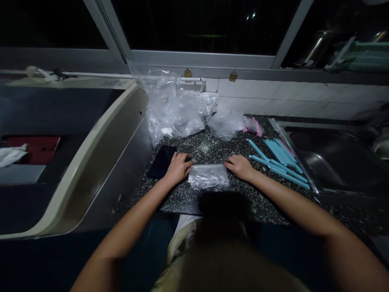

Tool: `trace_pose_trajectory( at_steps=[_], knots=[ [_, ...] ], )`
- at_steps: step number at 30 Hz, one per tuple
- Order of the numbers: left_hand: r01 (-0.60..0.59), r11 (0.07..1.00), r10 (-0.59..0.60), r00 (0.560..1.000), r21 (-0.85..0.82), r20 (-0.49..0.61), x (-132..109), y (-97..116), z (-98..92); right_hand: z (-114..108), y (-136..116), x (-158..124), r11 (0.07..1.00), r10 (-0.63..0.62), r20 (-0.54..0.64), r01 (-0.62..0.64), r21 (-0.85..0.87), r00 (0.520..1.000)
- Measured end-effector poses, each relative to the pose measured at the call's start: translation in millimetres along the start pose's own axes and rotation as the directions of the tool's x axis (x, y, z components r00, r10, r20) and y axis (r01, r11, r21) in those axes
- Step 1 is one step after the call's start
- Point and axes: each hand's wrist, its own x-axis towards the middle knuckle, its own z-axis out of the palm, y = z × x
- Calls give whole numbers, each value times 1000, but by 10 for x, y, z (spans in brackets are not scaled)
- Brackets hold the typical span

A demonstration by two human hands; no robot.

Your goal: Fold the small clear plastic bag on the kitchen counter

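- The small plastic bag [208,177] lies flat near the front edge of the table [179,198]; its contents are too dim to make out.
- The left hand [178,167] and right hand [240,167] rest apart on its top corners; whether they press or pinch, I cannot tell.
- A dark flat thing [161,161] lies by the left hand, and blue sticks [278,160] by the right.
- Behind are crumpled clear bags [173,107] and pink sticks [255,126].

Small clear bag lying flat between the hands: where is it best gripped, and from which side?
Grip its two short side edges, coming in from left and right, where the left hand and right hand rest. The small clear bag lies flat and limp on the speckled counter, wider than deep, so pinching the edges with the fingers probably works better than a grab from above.
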Motion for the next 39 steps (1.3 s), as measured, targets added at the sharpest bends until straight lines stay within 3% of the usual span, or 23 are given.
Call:
trace_pose_trajectory(
  at_steps=[4, 8, 20, 28, 34, 39],
  knots=[
    [94, 994, -93, 996, -62, 15, -46, -142, 19, 9, -78, 195, 1000, -19, 16, 19, 4, 1000],
    [102, 993, -102, 995, -62, -3, -64, -188, -10, 44, -115, 289, 1000, -27, 22, 28, -12, 999],
    [24, 1000, -24, 999, 16, -24, -76, -51, 57, 95, -1, 133, 1000, 14, 48, -14, 2, 999],
    [25, 998, -27, 999, -58, -23, -125, -48, -126, 7, 41, 112, 991, 98, -22, -95, 98, 995],
    [-78, 996, 80, 995, -38, 66, -125, 75, -4, 19, -50, 127, 988, -31, 20, 28, 150, 999],
    [-26, 995, 30, 999, -95, 41, -119, 69, 10, 12, -50, 125, 969, 46, 29, -52, 241, 999]
  ],
)
